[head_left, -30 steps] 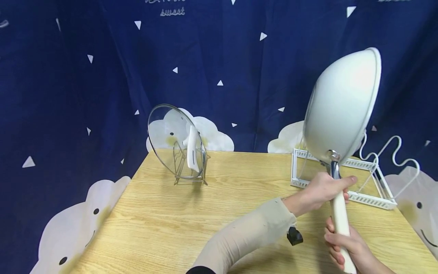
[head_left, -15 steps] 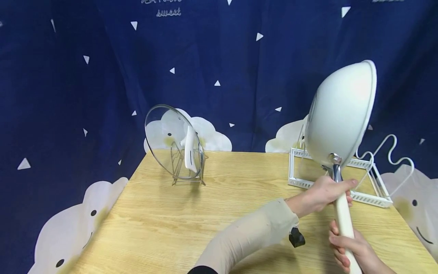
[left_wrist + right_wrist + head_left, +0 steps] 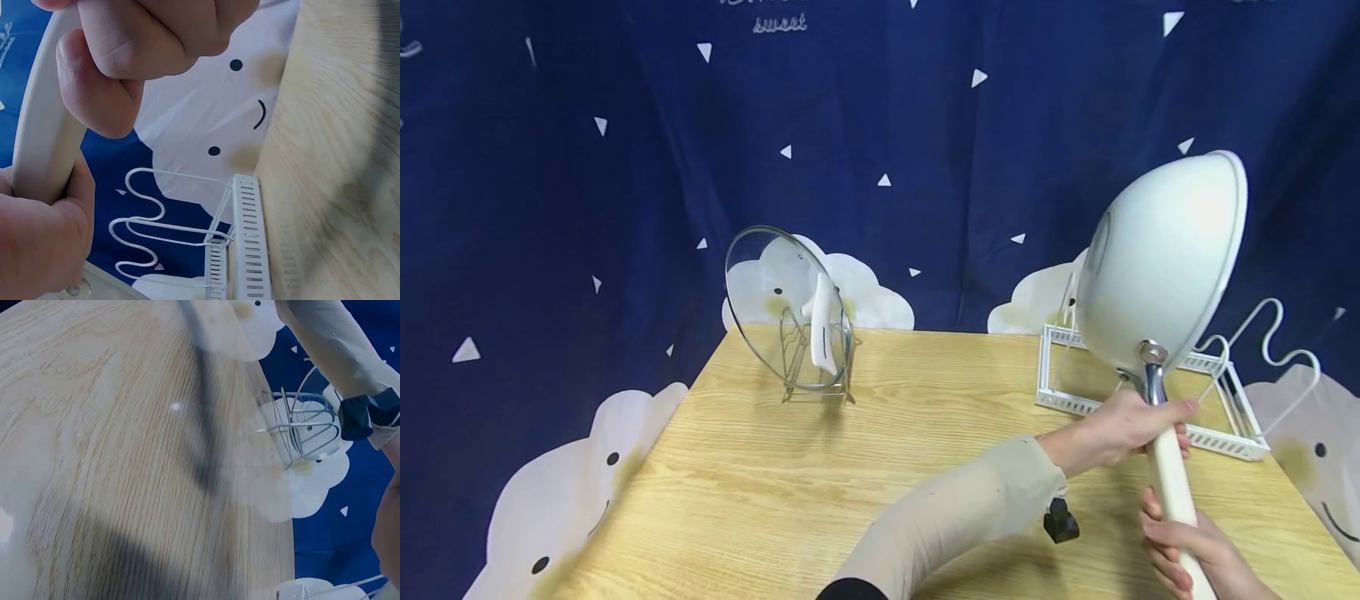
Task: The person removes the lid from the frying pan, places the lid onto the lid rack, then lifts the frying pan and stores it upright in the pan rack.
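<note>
A white wok [image 3: 1157, 258] is held up on its side, bowl at the top, its outer wall facing left and toward me. My left hand [image 3: 1138, 425] grips the top of its long cream handle [image 3: 1172, 475], just below the metal collar. Lower down, my right hand [image 3: 1195, 546] wraps its fingers round the same handle. Both hands [image 3: 44, 231] also show on the handle in the left wrist view. Behind and below the wok stands a white rack [image 3: 1217, 437] with wavy wire dividers, partly hidden by the bowl and left hand.
A glass lid [image 3: 767, 308] with a white handle leans in a small wire stand [image 3: 816, 396] at the back left of the wooden table [image 3: 760, 483]. A dark blue curtain [image 3: 925, 125] with clouds hangs right behind. A black wrist device [image 3: 1062, 521] sits under the left forearm.
The wok has come down and shifted slightly right, with both hands moving along on its handle. The lid and both racks have stayed in place.
</note>
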{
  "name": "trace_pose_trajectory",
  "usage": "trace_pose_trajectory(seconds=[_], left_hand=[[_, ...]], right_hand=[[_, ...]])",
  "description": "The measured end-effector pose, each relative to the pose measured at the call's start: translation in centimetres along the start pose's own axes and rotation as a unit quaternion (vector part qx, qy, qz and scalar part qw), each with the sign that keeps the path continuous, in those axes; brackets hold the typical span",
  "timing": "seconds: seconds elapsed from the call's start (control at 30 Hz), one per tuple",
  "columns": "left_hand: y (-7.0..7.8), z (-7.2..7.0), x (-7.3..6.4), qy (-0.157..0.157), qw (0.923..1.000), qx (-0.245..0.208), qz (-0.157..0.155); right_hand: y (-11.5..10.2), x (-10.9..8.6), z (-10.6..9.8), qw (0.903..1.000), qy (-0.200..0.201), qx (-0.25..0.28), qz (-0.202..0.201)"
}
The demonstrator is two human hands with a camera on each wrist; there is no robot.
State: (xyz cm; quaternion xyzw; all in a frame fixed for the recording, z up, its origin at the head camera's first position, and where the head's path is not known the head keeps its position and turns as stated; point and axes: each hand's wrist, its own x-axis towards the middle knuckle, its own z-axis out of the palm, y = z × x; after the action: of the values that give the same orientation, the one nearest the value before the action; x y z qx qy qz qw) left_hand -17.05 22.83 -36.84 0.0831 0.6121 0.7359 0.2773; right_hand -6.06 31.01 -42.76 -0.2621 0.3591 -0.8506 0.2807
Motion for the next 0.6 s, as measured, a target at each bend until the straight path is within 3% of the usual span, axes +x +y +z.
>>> trace_pose_trajectory(seconds=[0.2,0.4,0.6], left_hand=[[-0.9,-0.2,0.5,-0.022,0.9996,0.019,-0.006],[-2.1,-0.1,1.2,0.001,0.9994,-0.004,-0.035],[-2.7,-0.3,1.4,0.013,0.9990,-0.014,-0.040]], right_hand=[[-0.2,-0.5,-0.5,0.9997,-0.006,0.007,0.022],[0.2,-0.7,-1.0,0.9989,-0.015,0.026,0.035],[0.6,-0.6,-1.6,0.9983,-0.031,0.038,0.032]])
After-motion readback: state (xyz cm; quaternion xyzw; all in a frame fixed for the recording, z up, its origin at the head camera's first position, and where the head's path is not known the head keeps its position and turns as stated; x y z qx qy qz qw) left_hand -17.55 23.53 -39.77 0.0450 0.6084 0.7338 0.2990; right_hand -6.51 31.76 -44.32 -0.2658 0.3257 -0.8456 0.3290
